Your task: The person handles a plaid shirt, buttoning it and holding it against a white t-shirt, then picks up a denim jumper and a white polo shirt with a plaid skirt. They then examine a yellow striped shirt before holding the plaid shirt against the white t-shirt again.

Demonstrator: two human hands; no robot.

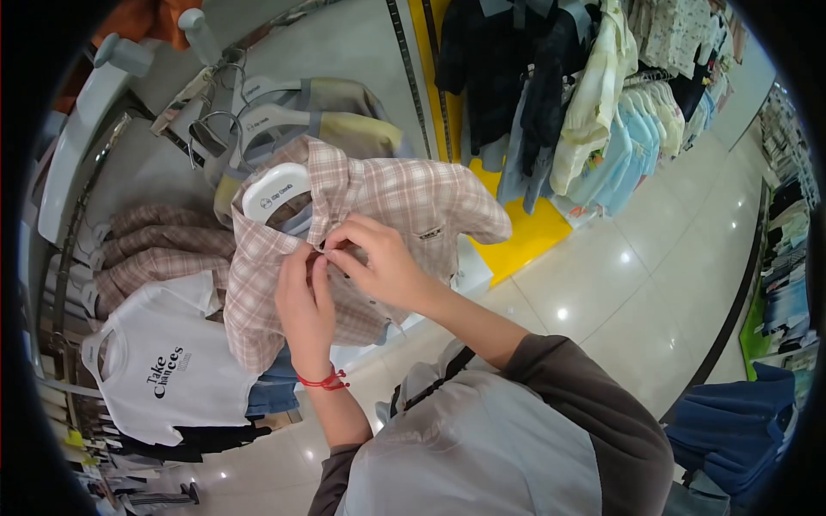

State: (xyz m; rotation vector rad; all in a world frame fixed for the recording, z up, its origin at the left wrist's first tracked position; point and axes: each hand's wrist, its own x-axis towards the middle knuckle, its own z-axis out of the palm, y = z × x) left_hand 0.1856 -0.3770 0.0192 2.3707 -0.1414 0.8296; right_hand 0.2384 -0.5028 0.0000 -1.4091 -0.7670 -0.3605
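A pink and white plaid shirt [404, 193] hangs on a white hanger [277, 191] in front of me. Near its collar, my left hand [305, 297] pinches the front edge of the shirt; a red cord bracelet [323, 378] circles that wrist. My right hand [374, 258] meets it there, thumb and finger closed on the same edge beside a small dark button. The fingertips of both hands almost touch. Part of the button and the fabric edge is hidden by the fingers.
A white T-shirt with black lettering [163, 361] hangs at the lower left, below more plaid shirts [163, 249]. Yellow and grey tops [361, 129] hang behind the plaid shirt. Racks of clothes stand upper right, and a blue garment [731, 417] is at the lower right.
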